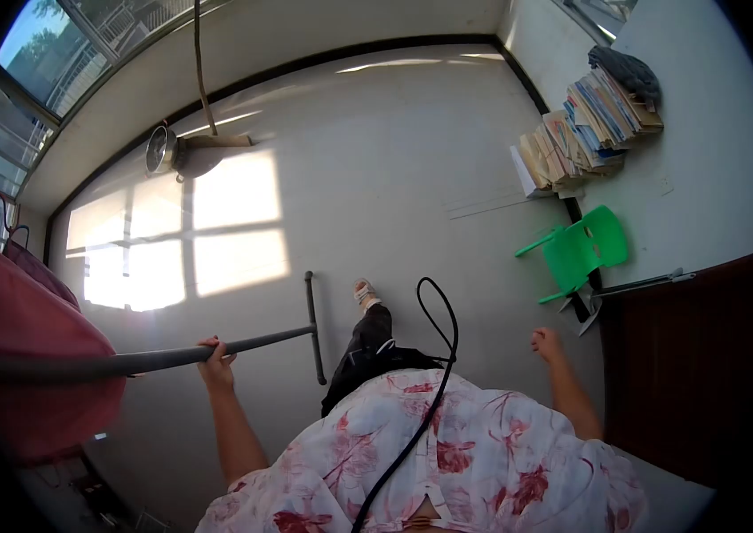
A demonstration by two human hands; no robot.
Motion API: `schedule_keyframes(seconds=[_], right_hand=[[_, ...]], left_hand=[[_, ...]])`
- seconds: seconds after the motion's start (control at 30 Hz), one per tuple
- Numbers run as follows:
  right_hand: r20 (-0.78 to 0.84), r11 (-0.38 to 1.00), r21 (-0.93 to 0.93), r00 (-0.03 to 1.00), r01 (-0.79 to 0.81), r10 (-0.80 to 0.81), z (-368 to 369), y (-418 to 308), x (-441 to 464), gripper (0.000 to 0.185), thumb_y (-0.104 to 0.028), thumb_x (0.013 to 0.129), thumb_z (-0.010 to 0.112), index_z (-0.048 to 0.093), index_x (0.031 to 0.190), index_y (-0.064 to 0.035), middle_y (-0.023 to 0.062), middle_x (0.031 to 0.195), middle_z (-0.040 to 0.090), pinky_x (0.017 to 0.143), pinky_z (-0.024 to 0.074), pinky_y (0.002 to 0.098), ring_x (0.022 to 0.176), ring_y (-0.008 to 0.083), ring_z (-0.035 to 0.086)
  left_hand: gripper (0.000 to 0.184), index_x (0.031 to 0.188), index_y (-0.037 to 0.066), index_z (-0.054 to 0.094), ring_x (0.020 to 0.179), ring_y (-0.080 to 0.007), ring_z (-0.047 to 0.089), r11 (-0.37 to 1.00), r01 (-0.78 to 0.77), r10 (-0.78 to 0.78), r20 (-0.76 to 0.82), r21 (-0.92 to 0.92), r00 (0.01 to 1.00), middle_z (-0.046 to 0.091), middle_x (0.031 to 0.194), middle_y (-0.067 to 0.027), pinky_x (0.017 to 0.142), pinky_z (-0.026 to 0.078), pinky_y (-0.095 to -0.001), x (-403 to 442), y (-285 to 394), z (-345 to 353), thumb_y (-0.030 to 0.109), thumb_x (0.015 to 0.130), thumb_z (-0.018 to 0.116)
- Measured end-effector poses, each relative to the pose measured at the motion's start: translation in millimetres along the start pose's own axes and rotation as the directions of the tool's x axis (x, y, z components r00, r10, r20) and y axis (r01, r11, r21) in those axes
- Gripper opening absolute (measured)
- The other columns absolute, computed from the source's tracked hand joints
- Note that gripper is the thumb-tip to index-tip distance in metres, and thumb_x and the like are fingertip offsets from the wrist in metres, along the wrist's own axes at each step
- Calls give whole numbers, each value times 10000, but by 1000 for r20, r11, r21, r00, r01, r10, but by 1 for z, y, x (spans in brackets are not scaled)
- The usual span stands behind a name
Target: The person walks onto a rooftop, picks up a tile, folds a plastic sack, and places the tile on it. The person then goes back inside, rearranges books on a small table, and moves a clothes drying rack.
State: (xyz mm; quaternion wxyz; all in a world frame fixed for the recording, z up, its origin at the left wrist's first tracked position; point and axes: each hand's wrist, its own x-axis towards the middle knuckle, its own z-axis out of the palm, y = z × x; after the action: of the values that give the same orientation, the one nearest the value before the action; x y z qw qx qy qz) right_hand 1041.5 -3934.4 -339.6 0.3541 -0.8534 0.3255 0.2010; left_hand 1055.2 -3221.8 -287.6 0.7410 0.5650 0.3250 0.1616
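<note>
My left hand [216, 366] is wrapped round a dark grey pole [265, 341], part of a stand. At its lower end the pole joins a crosswise foot bar [314, 329] by the floor. Close to the pole's near end hangs a reddish-pink garment [30, 338] on a hanger, with a darker one partly behind it. My right hand [547, 344] is off to the right with its fingers curled in, and I see nothing in it. A looped black cord [453, 346] hangs down in front of my flowered shirt.
A green child's chair [585, 249] stands by the right wall, below tall stacks of books and papers [594, 124]. The dark brown door [683, 355] is at right. A broom [216, 140] and a round metal object [161, 149] lie near the window wall.
</note>
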Motion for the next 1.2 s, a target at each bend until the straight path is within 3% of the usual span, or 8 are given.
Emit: schedule_keyframes(seconds=[0.17, 0.23, 0.3, 0.53, 0.73, 0.8, 0.93, 1.2], right_hand=[[-27, 989, 97, 994, 110, -108, 1, -96, 102, 247, -149, 831, 498, 556, 995, 26, 103, 747, 615, 591, 481, 295, 607, 152, 583], [130, 1000, -28, 992, -3, 6, 2, -113, 123, 254, -155, 828, 501, 556, 996, 28, 104, 750, 619, 589, 481, 297, 618, 157, 594], [281, 996, -87, 959, 3, 22, 22, -149, 139, 257, -153, 820, 510, 561, 991, 33, 106, 763, 624, 595, 483, 298, 627, 161, 603], [380, 989, -132, 925, 64, -9, 14, -270, 216, 248, -142, 806, 521, 577, 962, 42, 113, 751, 621, 559, 489, 283, 614, 164, 602], [367, 995, -93, 930, 48, -11, 4, -324, 316, 260, -126, 793, 531, 575, 966, 62, 115, 730, 616, 528, 487, 283, 582, 171, 600], [391, 960, -234, 919, 157, -55, -4, -359, 336, 253, -122, 791, 529, 578, 963, 56, 113, 722, 617, 521, 486, 287, 567, 168, 598], [428, 949, -294, 904, 117, 21, -3, -415, 388, 241, -121, 791, 525, 583, 956, 46, 108, 717, 619, 521, 484, 291, 565, 164, 600], [373, 968, -129, 915, 216, -155, 20, -522, 504, 225, -146, 858, 467, 538, 981, 28, 126, 746, 610, 491, 460, 279, 589, 184, 594]], left_hand=[[238, 847, 137, 479, 893, -155, 491, 1000, 1, -2, -56, -16, 998, 462, 953, -49, 546, 491, -270, 87, 35, 78, -55, 729, 557], [234, 845, 136, 479, 886, -153, 492, 999, -30, 28, -87, -27, 996, 462, 954, -48, 536, 484, -256, 101, 40, 101, -48, 728, 565], [228, 835, 142, 479, 850, -145, 501, 1000, -9, 9, -67, 1, 998, 465, 948, -44, 543, 475, -260, 152, 43, 111, -34, 728, 578], [221, 804, 143, 477, 757, -107, 505, 1000, -13, 13, -122, 4, 992, 486, 877, -8, 487, 402, -226, 264, 74, 214, -26, 719, 591], [236, 790, 152, 482, 739, -117, 516, 1000, 1, -5, -206, -21, 979, 490, 878, -11, 498, 431, -231, 334, 57, 263, -28, 703, 607], [235, 787, 152, 480, 746, -118, 517, 1000, -3, -1, -216, -17, 976, 490, 882, -12, 500, 439, -231, 353, 60, 282, -29, 704, 605], [241, 793, 152, 471, 759, -116, 519, 1000, 13, -17, -241, -20, 970, 488, 891, -16, 492, 451, -228, 387, 70, 308, -33, 708, 599], [238, 810, 151, 476, 853, -145, 500, 997, 73, -71, -245, -3, 967, 486, 963, -30, 623, 466, -318, 401, 71, 311, -27, 713, 602]])
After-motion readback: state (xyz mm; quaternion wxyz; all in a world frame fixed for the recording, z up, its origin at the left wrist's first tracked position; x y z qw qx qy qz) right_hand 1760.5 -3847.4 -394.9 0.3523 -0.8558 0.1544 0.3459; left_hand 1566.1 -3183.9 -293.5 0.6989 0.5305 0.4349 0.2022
